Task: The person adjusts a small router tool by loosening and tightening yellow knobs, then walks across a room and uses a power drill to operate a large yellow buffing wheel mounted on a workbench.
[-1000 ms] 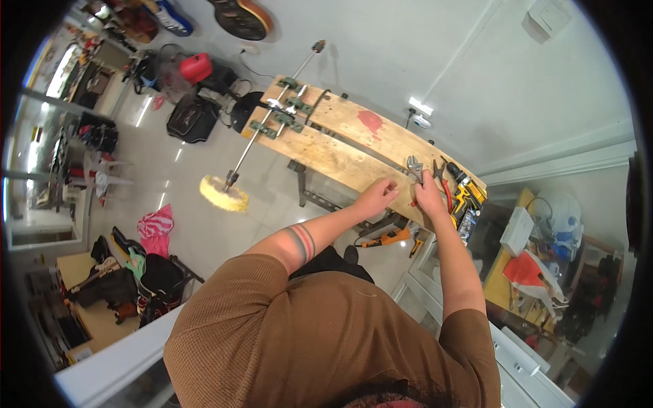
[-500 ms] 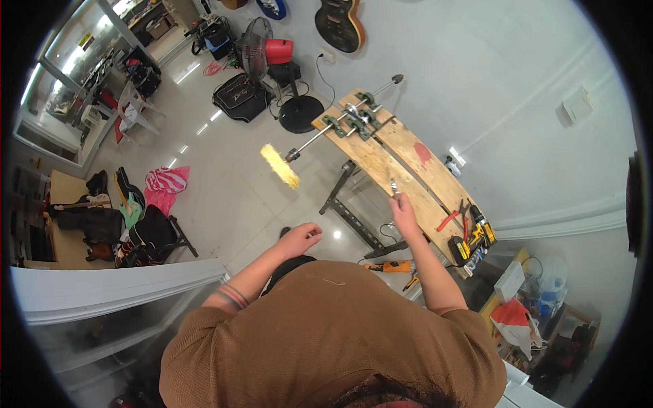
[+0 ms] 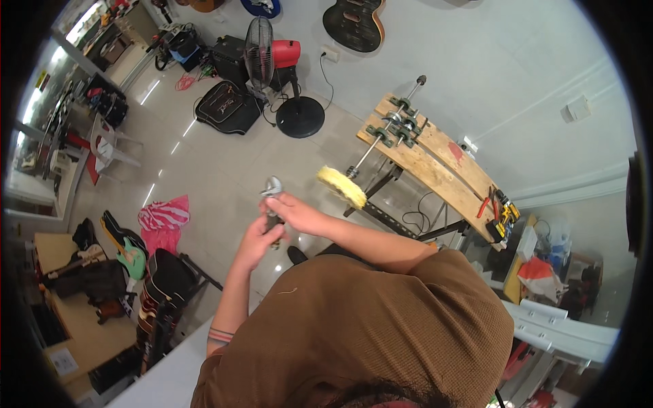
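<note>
An adjustable wrench is held between my two hands, its jaws pointing away from me over the floor. My left hand is closed around the handle, whose end shows below the fingers. At the wrench's neck, just under the jaws, my right hand is closed with its fingertips on the tool. Right of my hands, a yellow buffing wheel hangs off the near end of a metal shaft. Green bearing blocks carry that shaft on a wooden plank workbench.
On the bench's near right end lie red-handled pliers and a yellow-black cordless drill. A standing fan and a black bag are on the floor ahead. Guitars, including a green one, stand at the left.
My right hand has brought the wrench from above the bench leftward to my left hand, which has closed on it. The view has turned left, so the bench appears further right.
</note>
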`<state>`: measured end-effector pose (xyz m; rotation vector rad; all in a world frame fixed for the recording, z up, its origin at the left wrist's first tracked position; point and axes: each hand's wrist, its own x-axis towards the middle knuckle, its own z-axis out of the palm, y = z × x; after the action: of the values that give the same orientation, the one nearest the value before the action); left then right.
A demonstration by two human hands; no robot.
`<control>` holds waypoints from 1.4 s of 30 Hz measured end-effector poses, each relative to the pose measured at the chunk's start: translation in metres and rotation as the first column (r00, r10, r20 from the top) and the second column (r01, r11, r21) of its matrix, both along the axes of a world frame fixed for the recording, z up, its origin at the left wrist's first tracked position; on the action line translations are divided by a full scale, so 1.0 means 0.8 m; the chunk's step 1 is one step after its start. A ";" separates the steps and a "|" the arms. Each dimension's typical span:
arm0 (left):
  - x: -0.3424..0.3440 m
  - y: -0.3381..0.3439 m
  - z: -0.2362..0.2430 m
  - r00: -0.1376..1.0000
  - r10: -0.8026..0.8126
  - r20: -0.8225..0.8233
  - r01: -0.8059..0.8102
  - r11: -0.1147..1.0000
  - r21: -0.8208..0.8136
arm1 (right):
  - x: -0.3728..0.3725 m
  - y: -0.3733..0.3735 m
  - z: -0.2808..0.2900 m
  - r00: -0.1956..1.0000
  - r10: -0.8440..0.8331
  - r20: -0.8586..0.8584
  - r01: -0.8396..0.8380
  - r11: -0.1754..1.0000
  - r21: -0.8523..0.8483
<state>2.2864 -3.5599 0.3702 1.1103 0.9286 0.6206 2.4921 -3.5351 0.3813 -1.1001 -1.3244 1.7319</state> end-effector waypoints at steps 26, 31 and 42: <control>-0.440 0.601 0.060 0.812 0.495 -0.310 -0.501 0.863 0.064 | -0.454 0.757 0.020 0.903 0.394 0.172 -0.429 0.798 0.422; -0.462 0.742 -0.006 0.909 0.042 -0.415 -0.054 0.998 -0.016 | -0.417 0.796 -0.076 0.920 0.083 0.384 -0.240 0.893 0.381; -0.152 0.818 -0.017 0.681 -0.645 -0.347 0.711 0.695 0.105 | -0.035 0.426 -0.094 0.375 -0.508 0.775 0.677 0.722 0.146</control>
<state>2.1652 -2.9059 0.3566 1.6776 0.6015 -0.0736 2.4643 -3.1940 0.3059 -2.3014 -0.9420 0.7962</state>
